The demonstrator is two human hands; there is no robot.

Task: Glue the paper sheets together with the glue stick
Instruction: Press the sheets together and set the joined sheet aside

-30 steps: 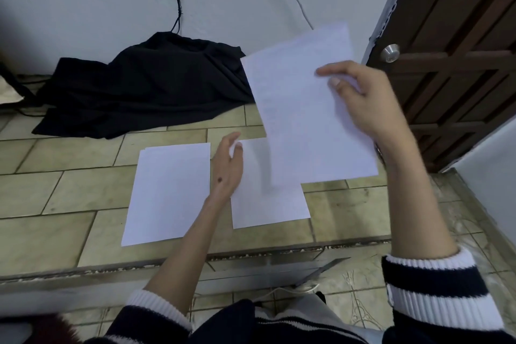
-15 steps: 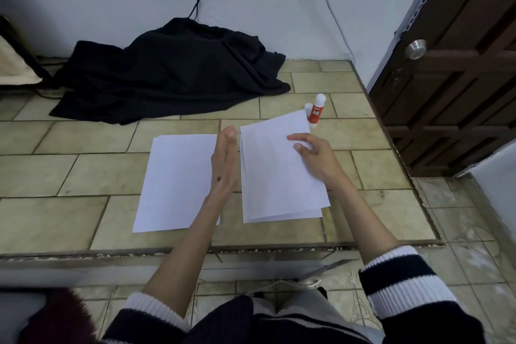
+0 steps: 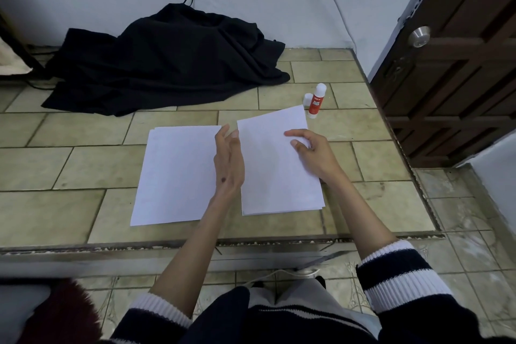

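Note:
Two stacks of white paper lie side by side on the tiled floor. The left stack lies flat with nothing on it. On the right stack a top sheet lies slightly askew. My right hand rests on that sheet's right edge, fingers bent and touching the paper. My left hand stands on edge between the stacks, fingers straight, against the right stack's left edge. A red and white glue stick stands upright beyond the right stack, its white cap beside it.
A heap of black cloth lies at the back by the wall. A brown wooden door with a metal knob stands at the right. A step edge runs across in front of the papers.
My right hand has brought the lifted sheet down onto the right stack and now rests on it. My left hand has straightened beside the stack's left edge. The glue stick has come into view.

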